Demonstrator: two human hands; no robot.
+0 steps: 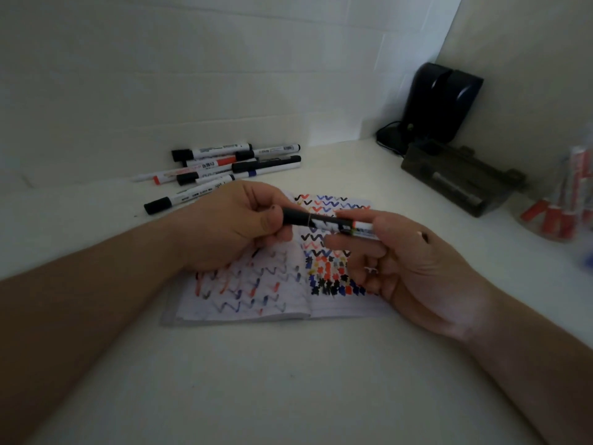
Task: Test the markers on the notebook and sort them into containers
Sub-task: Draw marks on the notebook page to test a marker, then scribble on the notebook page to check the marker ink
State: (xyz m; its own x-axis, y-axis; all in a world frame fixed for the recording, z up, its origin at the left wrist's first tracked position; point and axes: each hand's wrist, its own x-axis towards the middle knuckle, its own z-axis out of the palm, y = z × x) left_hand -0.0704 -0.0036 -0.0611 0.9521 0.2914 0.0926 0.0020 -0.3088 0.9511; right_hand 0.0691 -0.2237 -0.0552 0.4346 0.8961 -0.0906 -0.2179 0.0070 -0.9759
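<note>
A white-barrelled marker with a black cap (324, 221) is held level over the open notebook (276, 271), whose pages are covered in black, blue and red zigzags and blots. The left hand (231, 226) curls its fingers round the black cap end; the right hand (414, 261) pinches the white barrel between thumb and forefinger. The barrel's far end is hidden behind the right hand's fingers, and its label is too blurred to read. Behind the notebook a loose pile of white markers with black, red and blue caps (224, 168) lies on the white table (288, 380). At the right edge a clear container of red-capped markers (564, 210) is blurred and cut off. A dark rectangular tray (459, 181) sits near it.
</note>
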